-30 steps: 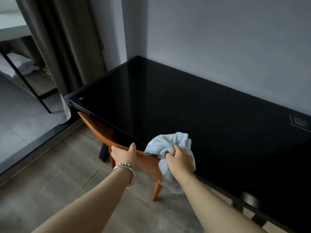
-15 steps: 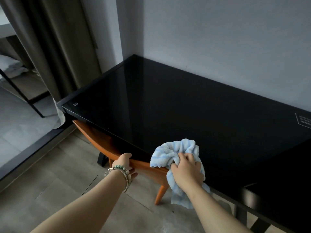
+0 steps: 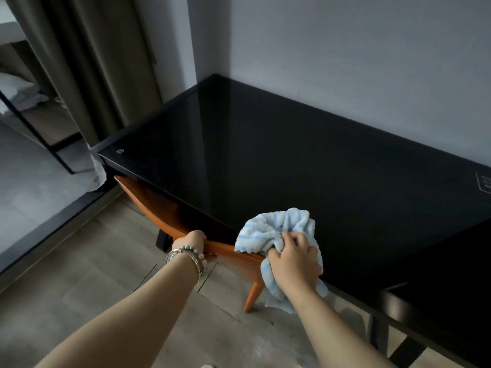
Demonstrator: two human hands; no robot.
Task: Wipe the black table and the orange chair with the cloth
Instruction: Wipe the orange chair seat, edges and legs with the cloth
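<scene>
Two bare hands in view, both occupied.

Item 1: glossy black rectangular glass-topped worktop [image 3: 305, 166], set into the corner of a pale grey wall [image 3: 345, 49]; runs from 11 o'clock to 4 o'clock across the view. Small pale printed mark near its 9 o'clock corner; printed label at its 3 o'clock end, text too small to read.

Item 2: orange moulded wooden chair [image 3: 156, 205], pushed under the worktop's near edge; curved backrest rim and one tapered orange leg visible, seat hidden beneath the top.

Item 3: crumpled light-blue and white striped terry cloth [image 3: 268, 229], at 6 o'clock, bunched on the worktop's near edge, lower end hanging past the edge toward the floor.

Left hand [image 3: 192, 241]: fingers curled over the chair's backrest rim, grasping it; beaded and metal bracelets [image 3: 186, 257] on the wrist.

Right hand [image 3: 292, 261]: clenched around the cloth, pressing it at the worktop's edge.

Surroundings: grey wood-grain plank floor [image 3: 106, 288]; brown-grey curtain [image 3: 101, 62] at 10 o'clock.
</scene>
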